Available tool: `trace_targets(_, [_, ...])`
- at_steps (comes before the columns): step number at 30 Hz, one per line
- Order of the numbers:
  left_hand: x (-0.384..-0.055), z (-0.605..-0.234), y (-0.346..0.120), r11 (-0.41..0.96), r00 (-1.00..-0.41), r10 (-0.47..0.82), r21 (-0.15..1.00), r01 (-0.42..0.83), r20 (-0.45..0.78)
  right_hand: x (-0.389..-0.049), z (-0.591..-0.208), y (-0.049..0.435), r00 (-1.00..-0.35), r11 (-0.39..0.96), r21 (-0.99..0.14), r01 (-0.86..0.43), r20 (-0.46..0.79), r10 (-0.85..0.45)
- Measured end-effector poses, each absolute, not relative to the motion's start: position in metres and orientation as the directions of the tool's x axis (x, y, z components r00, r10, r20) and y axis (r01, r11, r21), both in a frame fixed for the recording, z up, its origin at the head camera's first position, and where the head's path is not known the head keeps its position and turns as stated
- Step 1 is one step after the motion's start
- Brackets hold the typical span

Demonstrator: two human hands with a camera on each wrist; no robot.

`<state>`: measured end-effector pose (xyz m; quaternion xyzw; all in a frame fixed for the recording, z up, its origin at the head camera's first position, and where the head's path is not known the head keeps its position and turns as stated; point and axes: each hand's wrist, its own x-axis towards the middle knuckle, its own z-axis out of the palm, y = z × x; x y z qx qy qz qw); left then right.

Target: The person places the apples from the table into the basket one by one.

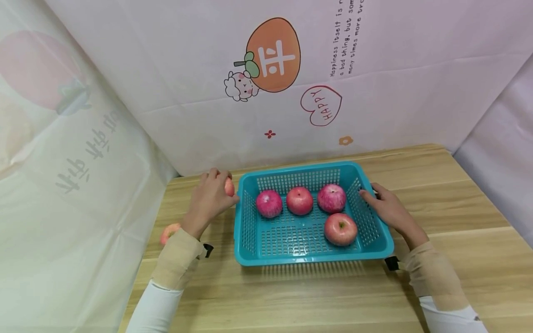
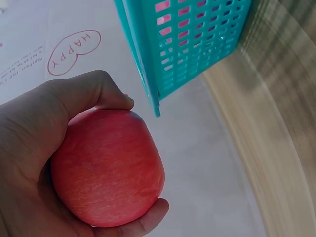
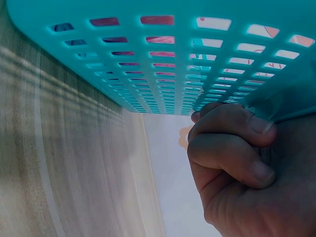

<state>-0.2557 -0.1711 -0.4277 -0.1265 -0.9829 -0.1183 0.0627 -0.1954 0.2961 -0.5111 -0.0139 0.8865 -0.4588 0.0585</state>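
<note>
My left hand (image 1: 211, 194) grips a red apple (image 2: 108, 168), thumb on one side and fingers round the other, just outside the left wall of a teal plastic basket (image 1: 308, 260). At the basket's right side, my right hand (image 1: 389, 208) holds the rim, with the thumb over the inside and the fingers curled outside beneath it. Inside sit a dark pink apple (image 1: 269, 204), a red apple (image 1: 299, 200) and a streaked pink apple (image 1: 331, 198) along the back. A larger pale red apple (image 1: 340, 229) lies at the front right.
Another apple (image 1: 169, 232) rests on the wooden table (image 1: 316, 300) by my left forearm, which partly covers it. A printed white cloth (image 1: 200, 60) hangs behind the table, and pale cloth (image 1: 83, 185) covers the left side.
</note>
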Motion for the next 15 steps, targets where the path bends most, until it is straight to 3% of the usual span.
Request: trace_targets(15, [-0.250,-0.417,-0.152,0.927,-0.943,0.291,0.195,0.319,0.163,-0.195,-0.513,0.297,-0.993,0.577,-0.816,0.035,-0.096,-0.075])
